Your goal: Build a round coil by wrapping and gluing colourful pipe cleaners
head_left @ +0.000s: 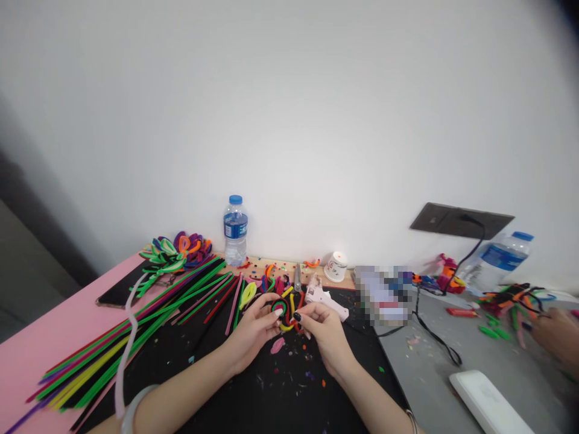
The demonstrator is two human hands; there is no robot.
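Both my hands meet over a black mat (235, 380) on the table. My left hand (256, 328) pinches a small coiled pipe-cleaner piece (281, 310) of green, red, black and yellow loops. My right hand (323, 331) grips the same piece from the right, fingers closed on it. A pink fuzzy scrap (277, 345) lies on the mat just below the hands. A white glue gun (323, 299) and scissors (297, 278) lie just behind them.
A long bundle of coloured pipe cleaners (136, 331) fans to the left, with finished pipe-cleaner flowers (178, 250) and a phone (120, 292) behind. A water bottle (235, 230) and small white cup (335, 266) stand by the wall. Another person's hand (554, 334) works at right near a second bottle (500, 260).
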